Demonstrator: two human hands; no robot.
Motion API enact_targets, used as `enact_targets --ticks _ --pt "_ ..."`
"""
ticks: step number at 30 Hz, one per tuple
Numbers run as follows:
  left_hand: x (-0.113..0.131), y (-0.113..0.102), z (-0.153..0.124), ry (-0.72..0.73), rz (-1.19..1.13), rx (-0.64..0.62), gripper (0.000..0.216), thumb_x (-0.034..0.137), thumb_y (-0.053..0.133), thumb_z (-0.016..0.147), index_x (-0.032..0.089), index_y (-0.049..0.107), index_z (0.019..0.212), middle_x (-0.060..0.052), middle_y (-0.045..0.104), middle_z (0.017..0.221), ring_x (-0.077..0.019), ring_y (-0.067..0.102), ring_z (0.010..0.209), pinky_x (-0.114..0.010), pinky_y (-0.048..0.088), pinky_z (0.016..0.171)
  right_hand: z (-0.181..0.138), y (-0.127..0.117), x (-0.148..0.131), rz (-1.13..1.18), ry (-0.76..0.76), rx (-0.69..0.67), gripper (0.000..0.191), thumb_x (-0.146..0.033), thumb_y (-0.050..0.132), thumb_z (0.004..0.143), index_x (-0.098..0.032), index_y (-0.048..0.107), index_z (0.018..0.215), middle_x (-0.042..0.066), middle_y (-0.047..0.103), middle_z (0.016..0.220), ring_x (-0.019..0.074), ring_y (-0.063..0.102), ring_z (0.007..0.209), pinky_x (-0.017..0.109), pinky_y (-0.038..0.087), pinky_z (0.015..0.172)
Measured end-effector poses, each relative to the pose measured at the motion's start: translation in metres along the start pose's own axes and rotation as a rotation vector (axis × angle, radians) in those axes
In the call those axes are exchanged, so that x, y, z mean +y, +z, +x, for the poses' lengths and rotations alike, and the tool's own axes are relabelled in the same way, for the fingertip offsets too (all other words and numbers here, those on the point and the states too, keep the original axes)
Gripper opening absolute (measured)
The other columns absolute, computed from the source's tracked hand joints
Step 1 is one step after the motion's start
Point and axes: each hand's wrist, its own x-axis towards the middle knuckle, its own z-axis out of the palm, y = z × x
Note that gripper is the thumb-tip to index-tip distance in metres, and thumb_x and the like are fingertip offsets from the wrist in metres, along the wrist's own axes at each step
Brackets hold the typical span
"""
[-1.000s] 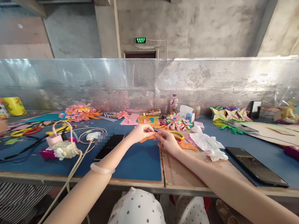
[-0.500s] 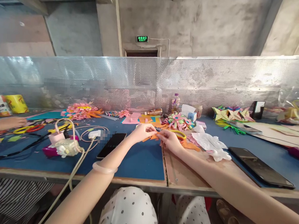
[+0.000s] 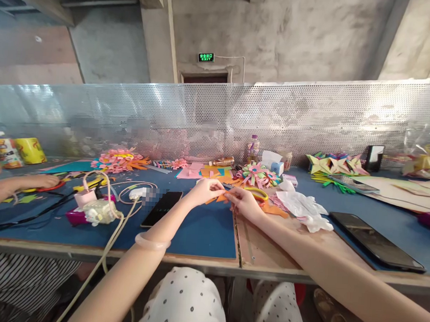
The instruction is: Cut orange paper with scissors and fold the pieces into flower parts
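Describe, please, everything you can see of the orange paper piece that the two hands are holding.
The orange paper piece is small and thin, plain orange with no print that shows. It lies roughly level over the far part of the blue mat; whether it rests on the mat cannot be told. The left hand pinches its left end and the right hand its right end, so only the middle shows between the fingers. Its exact shape and any folds are too small to make out.

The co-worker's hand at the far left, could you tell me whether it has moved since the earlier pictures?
Yes. The co-worker's hand has moved right: it was left of the yellow tin and now lies to the right of it.
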Motion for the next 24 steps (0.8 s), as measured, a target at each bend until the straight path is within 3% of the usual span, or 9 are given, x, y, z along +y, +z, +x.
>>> enact_targets --ticks 24 --pt "-0.0085 -0.0018 0.0024 0.008 0.040 -0.019 0.019 0.030 0.059 0.073 0.013 0.062 0.080 -0.006 0.066 0.078 -0.0153 0.061 0.072 -0.028 0.048 0.070 0.0048 0.0015 0.0026 -0.009 -0.002 -0.040 0.034 -0.050 0.055 0.074 -0.016 0.055 0.080 0.003 0.064 0.067 0.0079 0.050 0.041 0.017 0.038 0.032"
